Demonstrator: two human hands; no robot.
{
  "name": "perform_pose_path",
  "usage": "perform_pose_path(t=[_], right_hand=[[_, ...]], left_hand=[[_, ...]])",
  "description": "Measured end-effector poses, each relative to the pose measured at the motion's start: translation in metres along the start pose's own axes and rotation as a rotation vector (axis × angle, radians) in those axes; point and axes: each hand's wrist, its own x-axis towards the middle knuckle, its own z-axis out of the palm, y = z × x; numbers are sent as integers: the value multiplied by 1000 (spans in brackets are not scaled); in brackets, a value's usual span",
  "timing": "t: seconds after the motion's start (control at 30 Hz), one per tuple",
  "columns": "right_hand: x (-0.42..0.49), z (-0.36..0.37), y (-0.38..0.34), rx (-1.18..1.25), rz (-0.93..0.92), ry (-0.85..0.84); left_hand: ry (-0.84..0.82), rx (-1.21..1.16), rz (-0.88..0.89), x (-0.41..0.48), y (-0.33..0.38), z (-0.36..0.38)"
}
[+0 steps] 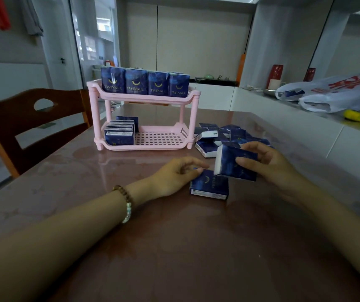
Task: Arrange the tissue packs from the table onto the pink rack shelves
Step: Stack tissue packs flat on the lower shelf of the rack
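ok, status: right hand (266, 162) grips one tissue pack (233, 165), thumb on the front face, fingers curled behind. that pack is off the table (131, 214), tilted, white end to the left. its lower edge overlaps the flat pack (209, 186) lying face up just below it.

left hand (174, 175) sits at the flat pack's upper left corner, fingers loosely curled, thumb tip touching the corner. can't tell if it actually pinches or only touches. bead bracelet (128, 203) on that wrist.

pink rack (144, 99) stands mid-table, beyond both hands. top-shelf packs (145, 83): four upright in a row, "twinkle" fronts facing the camera. lower-shelf packs (120, 132): a row standing on edge at the left end of the lower shelf.

loose pile (222, 136) of packs lies on the table just right of the rack, behind the right hand, jumbled and overlapping.

wooden chair (33, 127) at the table's left side. white plastic bags (338, 94) on the counter far right.
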Motion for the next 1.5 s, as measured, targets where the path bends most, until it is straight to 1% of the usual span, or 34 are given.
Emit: perform_pose_path(t=[0.03, 0.1, 0.2, 0.27, 0.37, 0.5, 0.6, 0.67, 0.77, 0.83, 0.9, 0.97, 1.0, 1.07, 1.1, 1.13, 1.2, 1.27, 1.33, 1.37, 1.5], right_hand=[[-2, 4, -2, -6, 5, -25], [-4, 15, 0, -95, 16, -57], [-7, 33, 8, -210, 53, -10], [-8, 40, 10, -271, 60, 33], [-9, 43, 11, -327, 93, 21], [3, 45, 5, -190, 243, -172], [21, 53, -5, -293, 173, -335], [33, 64, -9, -294, 127, -392], [58, 82, -10, -288, 67, -395], [78, 92, -9, -321, 18, -358], [102, 101, -8, -358, -15, -324], [125, 109, -4, -392, -27, -308], [135, 112, 0, -415, -28, -301], [156, 119, 9, -448, -19, -280], [164, 122, 14, -451, -9, -264], [169, 123, 18, -449, -3, -247], [188, 129, 29, -451, 11, -218], [208, 134, 36, -470, 23, -204], [226, 140, 42, -465, 36, -199], [234, 143, 45, -459, 39, -199], [262, 152, 58, -426, 92, -207]], left_hand=[[21, -13, 10, 0, 1, 1], [57, -51, 12, 0, 4, 1], [120, -147, -74, -4, 11, 0], [111, -186, -114, -8, 16, -2], [73, -154, -69, -14, 21, -6], [119, -155, 38, -20, 28, -25], [135, -89, 91, -26, 33, -43], [167, -42, 131, -29, 32, -53], [253, 96, 171, -31, 27, -74], [323, 256, 114, -33, 18, -98], [411, 536, 67, -35, 4, -122], [571, 840, 146, -37, -9, -142], [686, 902, 197, -38, -15, -150], [935, 873, 226, -40, -26, -162], [1018, 850, 201, -39, -30, -167], [1050, 824, 152, -37, -35, -171], [1006, 696, 13, -29, -46, -181], [875, 501, -73, -19, -55, -190], [775, 335, -87, -12, -62, -195], [754, 274, -82, -9, -65, -196], [753, 182, -32, 0, -74, -192]])
